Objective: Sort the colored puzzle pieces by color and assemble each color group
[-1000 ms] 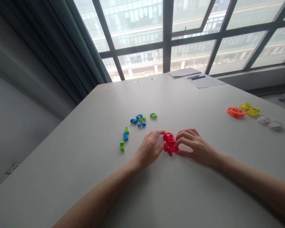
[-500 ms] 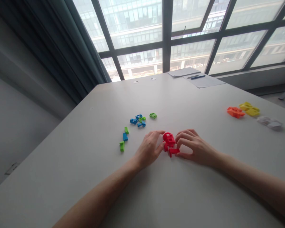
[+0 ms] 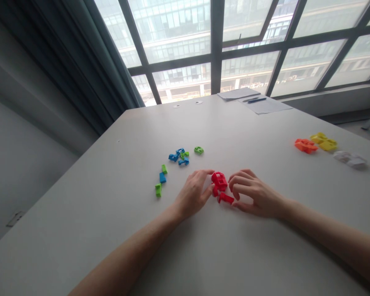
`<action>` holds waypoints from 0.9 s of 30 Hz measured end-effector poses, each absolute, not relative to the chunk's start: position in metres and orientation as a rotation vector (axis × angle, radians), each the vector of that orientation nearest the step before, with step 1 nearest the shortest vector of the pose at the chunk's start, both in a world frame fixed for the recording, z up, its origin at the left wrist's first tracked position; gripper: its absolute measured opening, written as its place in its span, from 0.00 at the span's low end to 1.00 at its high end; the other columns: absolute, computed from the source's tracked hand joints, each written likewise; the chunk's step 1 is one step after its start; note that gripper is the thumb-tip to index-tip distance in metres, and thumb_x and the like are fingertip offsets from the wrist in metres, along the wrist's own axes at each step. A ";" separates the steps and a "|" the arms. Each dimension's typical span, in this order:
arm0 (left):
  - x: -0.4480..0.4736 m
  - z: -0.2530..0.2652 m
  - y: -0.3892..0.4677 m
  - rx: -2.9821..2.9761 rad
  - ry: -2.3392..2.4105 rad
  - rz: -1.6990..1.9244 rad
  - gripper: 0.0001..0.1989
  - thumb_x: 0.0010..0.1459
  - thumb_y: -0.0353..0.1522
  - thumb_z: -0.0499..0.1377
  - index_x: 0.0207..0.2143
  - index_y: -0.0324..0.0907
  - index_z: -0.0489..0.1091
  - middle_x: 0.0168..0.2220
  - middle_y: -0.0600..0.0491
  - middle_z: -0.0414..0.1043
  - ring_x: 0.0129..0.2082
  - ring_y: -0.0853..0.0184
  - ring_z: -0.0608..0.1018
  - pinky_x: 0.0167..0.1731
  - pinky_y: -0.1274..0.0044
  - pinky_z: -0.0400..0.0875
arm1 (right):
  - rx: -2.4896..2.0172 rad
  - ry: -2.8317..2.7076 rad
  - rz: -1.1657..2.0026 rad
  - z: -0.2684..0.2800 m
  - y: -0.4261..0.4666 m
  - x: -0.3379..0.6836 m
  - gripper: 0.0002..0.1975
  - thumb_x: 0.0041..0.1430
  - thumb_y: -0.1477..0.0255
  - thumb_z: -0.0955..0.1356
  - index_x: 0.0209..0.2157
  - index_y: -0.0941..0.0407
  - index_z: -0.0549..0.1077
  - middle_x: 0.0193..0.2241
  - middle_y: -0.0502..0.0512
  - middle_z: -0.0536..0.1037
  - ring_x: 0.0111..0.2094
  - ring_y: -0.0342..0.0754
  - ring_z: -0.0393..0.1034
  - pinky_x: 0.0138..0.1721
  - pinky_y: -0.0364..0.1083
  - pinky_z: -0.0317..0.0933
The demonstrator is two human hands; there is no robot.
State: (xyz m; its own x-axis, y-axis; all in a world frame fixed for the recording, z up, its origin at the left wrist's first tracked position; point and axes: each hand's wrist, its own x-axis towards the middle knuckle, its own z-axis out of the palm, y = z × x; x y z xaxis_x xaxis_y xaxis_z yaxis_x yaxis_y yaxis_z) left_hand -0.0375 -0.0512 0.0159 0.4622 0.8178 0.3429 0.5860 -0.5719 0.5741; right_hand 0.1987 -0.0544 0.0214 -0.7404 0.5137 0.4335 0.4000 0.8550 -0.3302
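Note:
A small cluster of red plastic pieces [image 3: 219, 181] lies on the white table between my two hands. Along its left side rests my left hand [image 3: 195, 191], its thumb and fingers apart, fingertips against or very near the pieces. A separate red piece [image 3: 226, 198] lies just in front of the cluster, tilted towards the right. My right hand [image 3: 254, 193] is open to the right of the cluster, with curved fingers spread and the thumb low, close to the end of that piece. Nothing shows between the right fingers.
Left of the hands lie green [image 3: 158, 190] and blue [image 3: 163, 177] pieces in a line, with a blue-and-green group [image 3: 181, 156] behind. To the right are orange [image 3: 306, 145], yellow [image 3: 327, 142] and white pieces [image 3: 350, 159]. Papers [image 3: 265, 107] and pens [image 3: 256, 100] sit near the window.
The front red piece has turned and dropped slightly lower, apart from the cluster. My right hand has drawn a little to the right, off the piece. The left hand has hardly moved.

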 end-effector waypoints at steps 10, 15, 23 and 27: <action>-0.037 0.018 -0.051 2.347 1.184 0.832 0.15 0.61 0.28 0.55 0.50 0.42 0.63 0.50 0.46 0.72 0.52 0.59 0.72 0.54 0.64 0.65 | -0.624 -2.582 0.303 0.022 -0.055 0.197 0.13 0.61 0.74 0.65 0.48 0.51 0.71 0.44 0.57 0.74 0.47 0.49 0.66 0.52 0.52 0.57; -0.037 0.018 -0.051 2.354 1.181 0.828 0.15 0.61 0.28 0.55 0.51 0.41 0.63 0.50 0.46 0.71 0.52 0.58 0.71 0.55 0.63 0.65 | -0.635 -2.561 0.339 0.022 -0.056 0.196 0.06 0.60 0.68 0.68 0.38 0.54 0.71 0.40 0.58 0.75 0.44 0.49 0.67 0.50 0.51 0.59; -0.037 0.018 -0.051 2.360 1.180 0.836 0.15 0.61 0.27 0.55 0.51 0.42 0.64 0.50 0.47 0.72 0.53 0.59 0.72 0.54 0.64 0.66 | -0.531 -2.612 0.291 0.023 -0.060 0.193 0.05 0.62 0.70 0.66 0.39 0.53 0.73 0.39 0.56 0.75 0.43 0.47 0.67 0.50 0.49 0.58; -0.037 0.016 -0.051 2.367 1.178 0.843 0.16 0.60 0.27 0.55 0.51 0.42 0.64 0.50 0.47 0.72 0.53 0.59 0.72 0.54 0.65 0.66 | -0.632 -2.571 0.188 0.019 -0.056 0.196 0.05 0.62 0.68 0.66 0.37 0.54 0.72 0.36 0.55 0.76 0.40 0.47 0.68 0.46 0.48 0.59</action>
